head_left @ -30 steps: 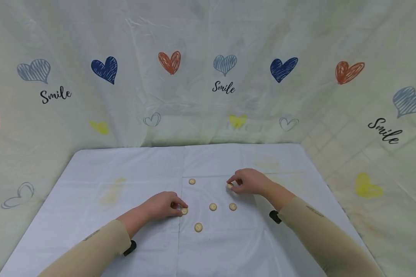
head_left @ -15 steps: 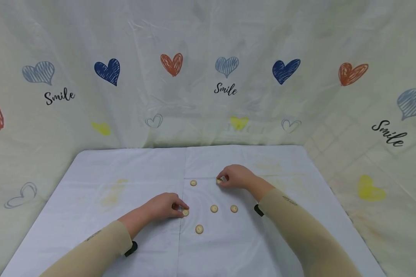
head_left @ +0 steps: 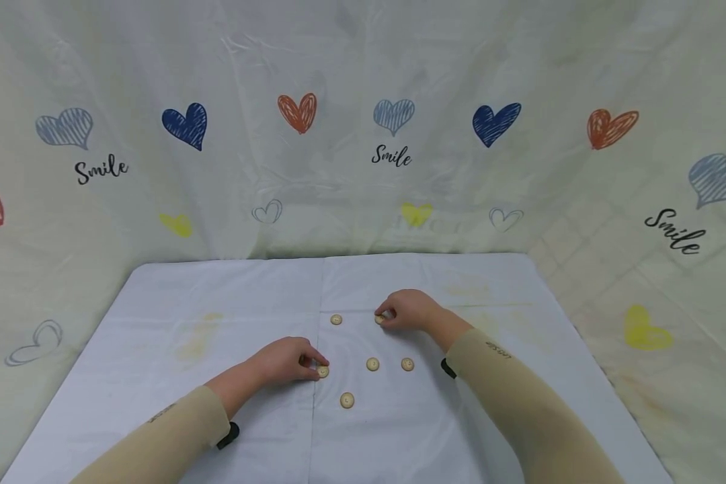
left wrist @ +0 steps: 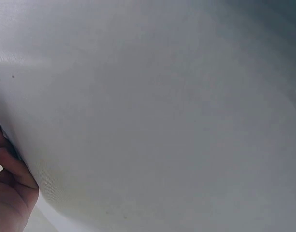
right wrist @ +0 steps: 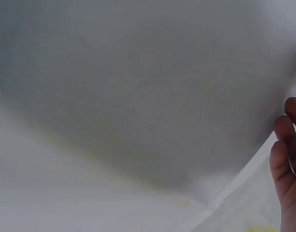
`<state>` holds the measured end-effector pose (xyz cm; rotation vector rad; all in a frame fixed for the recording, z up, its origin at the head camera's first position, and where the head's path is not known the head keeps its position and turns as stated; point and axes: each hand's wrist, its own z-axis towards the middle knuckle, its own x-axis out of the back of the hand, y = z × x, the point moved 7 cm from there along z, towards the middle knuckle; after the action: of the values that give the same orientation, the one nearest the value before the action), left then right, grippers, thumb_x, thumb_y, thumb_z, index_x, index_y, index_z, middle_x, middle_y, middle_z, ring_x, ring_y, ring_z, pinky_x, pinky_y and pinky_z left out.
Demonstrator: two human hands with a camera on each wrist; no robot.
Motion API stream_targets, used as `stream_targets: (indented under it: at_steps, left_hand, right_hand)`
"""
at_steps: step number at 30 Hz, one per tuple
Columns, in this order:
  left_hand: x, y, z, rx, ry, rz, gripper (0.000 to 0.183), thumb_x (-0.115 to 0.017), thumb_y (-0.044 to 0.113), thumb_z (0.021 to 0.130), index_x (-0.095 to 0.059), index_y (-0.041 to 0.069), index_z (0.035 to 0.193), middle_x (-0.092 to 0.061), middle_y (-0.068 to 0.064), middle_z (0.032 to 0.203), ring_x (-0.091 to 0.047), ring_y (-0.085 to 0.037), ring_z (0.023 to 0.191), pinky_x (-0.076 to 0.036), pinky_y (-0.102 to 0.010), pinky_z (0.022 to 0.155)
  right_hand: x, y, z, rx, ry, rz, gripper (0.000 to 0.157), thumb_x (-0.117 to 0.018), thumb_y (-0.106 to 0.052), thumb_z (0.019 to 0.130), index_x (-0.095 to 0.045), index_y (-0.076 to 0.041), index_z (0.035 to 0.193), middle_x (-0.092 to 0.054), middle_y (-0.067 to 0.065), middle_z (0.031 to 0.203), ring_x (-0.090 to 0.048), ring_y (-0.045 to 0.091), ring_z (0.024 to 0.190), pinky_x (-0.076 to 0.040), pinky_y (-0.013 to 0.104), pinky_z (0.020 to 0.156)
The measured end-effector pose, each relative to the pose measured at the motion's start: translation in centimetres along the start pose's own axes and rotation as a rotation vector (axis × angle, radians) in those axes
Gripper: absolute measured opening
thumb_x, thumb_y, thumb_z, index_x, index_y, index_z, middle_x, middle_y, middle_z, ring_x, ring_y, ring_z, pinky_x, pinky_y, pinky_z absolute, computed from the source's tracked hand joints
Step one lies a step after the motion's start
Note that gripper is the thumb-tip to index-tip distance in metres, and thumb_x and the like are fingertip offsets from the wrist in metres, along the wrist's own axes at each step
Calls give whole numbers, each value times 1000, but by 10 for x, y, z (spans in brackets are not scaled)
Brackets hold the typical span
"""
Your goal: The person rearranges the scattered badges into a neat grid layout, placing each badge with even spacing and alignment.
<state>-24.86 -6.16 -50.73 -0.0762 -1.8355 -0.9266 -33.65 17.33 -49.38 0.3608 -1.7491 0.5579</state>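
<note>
Several pale round buttons lie on the white tablecloth in the head view. My left hand point(head_left: 286, 361) rests low on the cloth, its thumb and index finger pinching the leftmost button point(head_left: 323, 372) by its edge. Farther back, my right hand point(head_left: 410, 310) pinches another button point(head_left: 379, 320), partly covered by its fingertips. Left of that one lies a back button point(head_left: 336, 319). Between and in front of the hands are a middle button point(head_left: 372, 364), a right button point(head_left: 407, 364) and a front button point(head_left: 347, 400). Both wrist views show only part of each hand at the edge; no button is recognisable there.
A white cloth point(head_left: 175, 296) with creases and faint yellow stains covers the table. Behind and beside it hangs a pale curtain point(head_left: 333, 181) printed with hearts and "Smile". Dark wrist devices show below both sleeves.
My right hand has moved left with its button, to a spot right of the back button, and is nearly still over the last half second. My left hand stays in place.
</note>
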Motion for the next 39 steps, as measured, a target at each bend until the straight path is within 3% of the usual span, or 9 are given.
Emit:
stream_targets:
  at_steps: [22, 33, 39]
  left_hand:
    - [0, 0, -1, 6, 8, -5, 20, -79, 27, 85, -79, 29, 105, -54, 13, 76, -50, -6, 71, -43, -27, 68]
    - [-1, 0, 1, 24, -1, -27, 20, -80, 27, 84, -79, 30, 104, -55, 12, 76, -51, -7, 70, -44, -27, 67]
    - [0, -1, 0, 28, 1, -15, 21, -80, 27, 85, -78, 30, 105, -54, 12, 76, -51, -7, 71, -43, -28, 68]
  right_hand:
    - [14, 1, -15, -53, 20, 151, 32, -73, -44, 88, -76, -29, 116, -58, -12, 74, -52, 8, 73, -44, 30, 72]
    - [14, -1, -41, -55, -20, 197, 29, -76, -35, 87, -76, -29, 115, -58, -12, 74, -53, 9, 71, -45, 30, 70]
    - [10, -4, -57, 0, -40, 226, 28, -77, -32, 87, -76, -28, 114, -57, -14, 74, -53, 7, 71, -46, 28, 69]
